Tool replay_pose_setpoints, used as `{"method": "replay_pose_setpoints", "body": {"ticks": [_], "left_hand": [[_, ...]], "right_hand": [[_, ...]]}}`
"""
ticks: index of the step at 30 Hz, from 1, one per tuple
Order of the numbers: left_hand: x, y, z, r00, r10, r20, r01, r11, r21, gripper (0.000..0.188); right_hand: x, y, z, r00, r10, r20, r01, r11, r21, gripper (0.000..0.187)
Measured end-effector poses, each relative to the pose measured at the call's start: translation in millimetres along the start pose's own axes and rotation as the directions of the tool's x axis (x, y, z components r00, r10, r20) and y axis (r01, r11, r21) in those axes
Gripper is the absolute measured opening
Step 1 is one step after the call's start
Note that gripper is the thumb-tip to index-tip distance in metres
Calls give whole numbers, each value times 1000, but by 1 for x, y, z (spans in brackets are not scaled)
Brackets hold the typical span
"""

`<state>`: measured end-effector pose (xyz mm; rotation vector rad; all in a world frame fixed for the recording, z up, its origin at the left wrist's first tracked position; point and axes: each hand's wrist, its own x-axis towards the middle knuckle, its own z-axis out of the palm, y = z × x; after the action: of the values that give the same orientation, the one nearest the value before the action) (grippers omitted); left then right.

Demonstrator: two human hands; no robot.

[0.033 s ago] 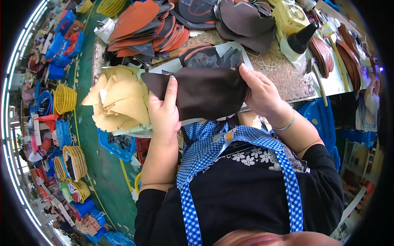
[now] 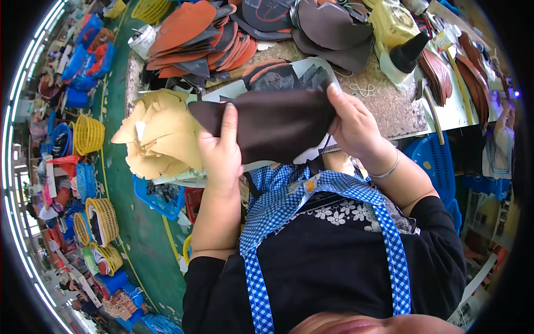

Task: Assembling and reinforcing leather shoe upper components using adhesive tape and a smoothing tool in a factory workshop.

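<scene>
A dark brown leather piece (image 2: 283,125) is stretched between my two hands above the near edge of the workbench. Its left end, a pointed flap, is pinched by my left hand (image 2: 221,150), thumb on top and fingers underneath. My right hand (image 2: 357,123) grips the opposite end, the thumb along the upper right corner and the fingers hidden behind. Just beyond the leather lie dark and orange cut pieces (image 2: 272,78) on a pale sheet. To the left of my left hand is a heap of cream pieces (image 2: 164,133) with zigzag edges.
Stacks of orange-and-black cut pieces (image 2: 186,36) and dark brown pieces (image 2: 334,30) fill the bench's far side. A black-nozzled bottle (image 2: 409,53) and a yellow container (image 2: 392,25) stand at the right. Below the bench edge sits a blue basket (image 2: 161,195).
The leather piece has tilted and shifted slightly, its lower right edge drawing up so that more pale material shows beneath. Both hands keep their hold.
</scene>
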<state>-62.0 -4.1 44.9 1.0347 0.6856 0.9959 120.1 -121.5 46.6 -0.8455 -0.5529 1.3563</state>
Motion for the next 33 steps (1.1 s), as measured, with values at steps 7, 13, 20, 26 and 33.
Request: {"method": "replay_pose_setpoints", "body": {"ticks": [7,13,20,26,33], "left_hand": [[-4,3,1,980,194,-37,-184,965,189,15],[-29,4,-6,978,189,87,-206,939,277,17],[-52,-32,-37,973,-84,213,-43,846,531,19],[-43,-26,-29,975,176,139,-223,836,501,15],[3,-41,-38,969,196,150,-247,770,589,22]], "right_hand": [[-5,-1,6,962,-249,-111,237,965,-110,45],[-21,-18,-5,914,-368,173,401,748,-529,81],[-33,-21,-27,961,-88,261,275,354,-894,48],[-18,-25,-27,916,-201,348,388,215,-896,53],[28,-25,-42,887,-192,421,445,105,-890,53]]}}
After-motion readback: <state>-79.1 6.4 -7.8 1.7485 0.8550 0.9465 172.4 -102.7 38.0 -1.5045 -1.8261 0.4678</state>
